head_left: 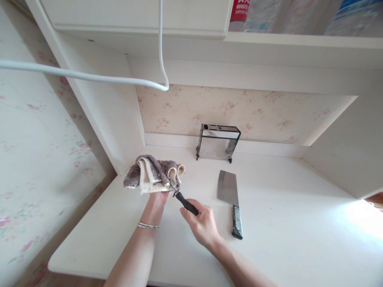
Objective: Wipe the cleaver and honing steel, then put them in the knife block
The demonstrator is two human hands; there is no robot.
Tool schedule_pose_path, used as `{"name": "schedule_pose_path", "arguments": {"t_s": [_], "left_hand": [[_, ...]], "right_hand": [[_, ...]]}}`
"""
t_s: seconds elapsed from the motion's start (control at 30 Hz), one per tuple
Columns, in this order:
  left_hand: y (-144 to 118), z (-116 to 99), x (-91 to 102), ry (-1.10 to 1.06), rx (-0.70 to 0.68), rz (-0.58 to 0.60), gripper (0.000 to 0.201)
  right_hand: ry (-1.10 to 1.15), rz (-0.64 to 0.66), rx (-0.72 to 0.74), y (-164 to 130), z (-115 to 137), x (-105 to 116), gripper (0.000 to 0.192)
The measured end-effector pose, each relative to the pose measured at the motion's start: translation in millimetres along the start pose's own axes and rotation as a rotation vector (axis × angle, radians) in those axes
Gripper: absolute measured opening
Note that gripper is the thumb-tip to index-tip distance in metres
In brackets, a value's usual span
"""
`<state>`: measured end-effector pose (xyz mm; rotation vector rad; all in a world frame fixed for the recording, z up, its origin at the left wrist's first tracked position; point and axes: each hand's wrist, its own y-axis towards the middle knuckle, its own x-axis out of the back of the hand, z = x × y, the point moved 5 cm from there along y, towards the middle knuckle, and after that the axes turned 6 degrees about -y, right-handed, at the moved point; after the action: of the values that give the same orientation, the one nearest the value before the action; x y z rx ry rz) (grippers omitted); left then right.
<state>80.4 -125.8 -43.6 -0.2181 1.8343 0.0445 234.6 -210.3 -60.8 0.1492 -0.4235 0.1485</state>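
A brown and cream cloth (151,173) is bunched over my left hand (161,196), which holds it up above the white tabletop. Most of the left fingers are hidden under its folds. My right hand (201,221) is closed around the black handle of a kitchen tool (186,202). The tool's metal end goes into the cloth, so I cannot make out its kind. To the right of my right hand a cleaver (228,187) lies flat, blade away from me and dark handle (237,223) towards me.
A narrow knife block (218,143) with a black slotted top stands near the back wall. A white cable (104,76) hangs across the upper left. Above the white table (278,231) runs a shelf (299,42) holding plastic-wrapped items; side panels flank it.
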Motion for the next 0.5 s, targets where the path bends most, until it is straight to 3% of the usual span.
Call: {"name": "schedule_pose_path", "arguments": {"t_s": [0.23, 0.37, 0.5], "left_hand": [[11.4, -2.1, 13.2, 0.036, -0.065, 0.194, 0.035], [10.0, -4.5, 13.5, 0.009, -0.04, 0.219, 0.039], [7.9, -4.9, 11.3, -0.017, 0.009, 0.191, 0.037]], "right_hand": [[-0.026, -0.1, 0.017, 4.5, 1.5, 15.0, 0.018], [-0.082, -0.179, 0.162, 4.8, 5.5, 26.3, 0.022], [-0.155, -0.284, 0.413, 3.9, 15.0, 41.4, 0.02]]}}
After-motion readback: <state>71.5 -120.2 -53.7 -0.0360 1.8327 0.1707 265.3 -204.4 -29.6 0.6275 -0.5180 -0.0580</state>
